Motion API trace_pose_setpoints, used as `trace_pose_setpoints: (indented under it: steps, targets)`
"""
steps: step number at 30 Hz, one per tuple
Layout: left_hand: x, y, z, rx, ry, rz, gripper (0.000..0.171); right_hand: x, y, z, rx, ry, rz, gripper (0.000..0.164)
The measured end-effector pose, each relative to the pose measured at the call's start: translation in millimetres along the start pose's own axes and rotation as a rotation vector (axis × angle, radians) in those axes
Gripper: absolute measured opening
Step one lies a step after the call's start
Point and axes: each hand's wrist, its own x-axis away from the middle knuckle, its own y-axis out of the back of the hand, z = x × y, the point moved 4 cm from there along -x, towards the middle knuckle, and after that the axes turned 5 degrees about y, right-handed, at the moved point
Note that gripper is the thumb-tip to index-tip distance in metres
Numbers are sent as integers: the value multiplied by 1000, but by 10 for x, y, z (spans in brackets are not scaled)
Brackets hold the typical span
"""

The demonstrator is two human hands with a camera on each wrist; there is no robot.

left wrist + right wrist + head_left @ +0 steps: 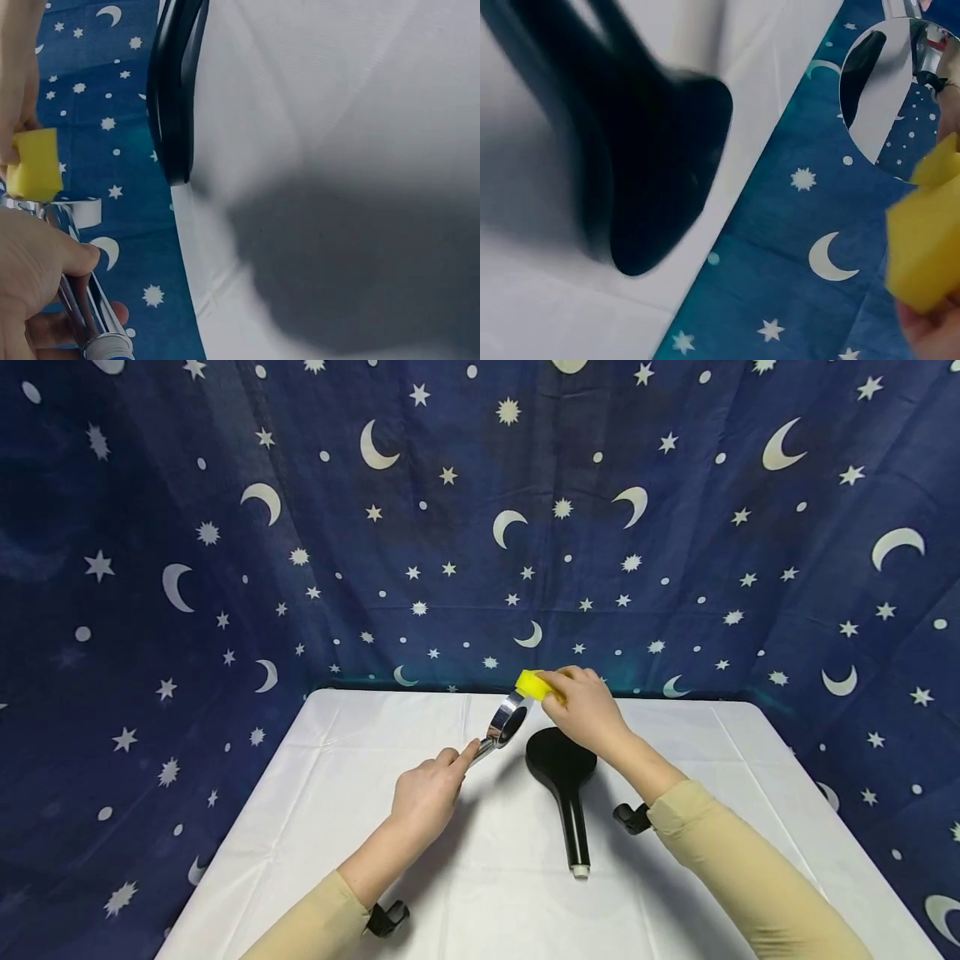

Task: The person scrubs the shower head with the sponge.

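Note:
My left hand grips a chrome hand shower head by its handle, holding it tilted above the table. The left wrist view shows the thumb along the shiny handle, which ends in a pale collar. My right hand pinches a yellow sponge at the far rim of the chrome head. In the right wrist view the round mirror-like face reflects the surroundings, and the sponge overlaps its edge. A black hand shower head lies on the table below my right hand.
A white cloth covers the table. Behind it hangs a dark blue curtain with moons and stars. The black shower head's handle, with its white end, points toward the near edge. Black wrist mounts hang under both sleeves.

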Motion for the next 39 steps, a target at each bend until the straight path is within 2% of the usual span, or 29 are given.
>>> trace_pose_setpoints:
  steps: [2,5,7,12,13,15,18,22,25,28,34,39]
  targets:
    - [8,-6,17,2,2,1,58,10,-26,-35,-101,-99,61,47]
    - [20,-13,40,-3,4,7,57,11,-23,-1,-164,-125,79,47]
    - [24,-21,54,-5,5,10,57,15,14,91,-154,-49,46,46]
    - [1,-18,92,-22,23,14,60,39,122,419,0,280,-104,42]
    - [-3,-15,99,-20,31,12,62,34,131,445,16,318,-126,42]
    - [-12,-3,103,-17,39,3,63,15,141,431,22,325,-152,42]
    - [-12,6,93,24,38,-20,64,-24,123,293,-34,229,-125,43]
    - [-2,10,68,102,36,-35,63,-54,50,78,-157,33,-65,45]
    - [1,5,54,165,53,-27,63,-54,-32,-57,-280,-111,-29,46]
    - [-5,-5,39,259,89,4,61,-26,-123,-137,-403,-199,-6,47]
    - [-22,-59,5,565,228,130,59,24,-297,-210,-650,-345,-8,48]
    - [-22,-140,-26,929,361,260,59,69,-394,-253,-845,-505,-2,50]
